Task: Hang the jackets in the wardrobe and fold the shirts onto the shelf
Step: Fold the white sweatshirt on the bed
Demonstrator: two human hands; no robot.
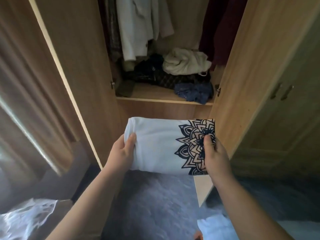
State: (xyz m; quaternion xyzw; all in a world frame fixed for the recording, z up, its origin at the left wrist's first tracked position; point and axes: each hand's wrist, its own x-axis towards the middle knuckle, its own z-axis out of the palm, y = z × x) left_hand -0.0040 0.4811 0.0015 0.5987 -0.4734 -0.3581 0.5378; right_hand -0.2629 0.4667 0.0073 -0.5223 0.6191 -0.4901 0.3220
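1 shirt (161,146), white, folded, dark mandala print at its right end. Held level in the air before the open wardrobe (83,58), short of and lower than the shelf (152,93).
Grip: left hand (121,153) and right hand (215,158), one at each end; thumbs on top, fingers hidden beneath, pinching the fold, likely to keep it flat.
On the shelf: heap (183,66) of loose clothes at the back; bare front strip, the probable place for the shirt.
Above: jackets (136,28), hung.
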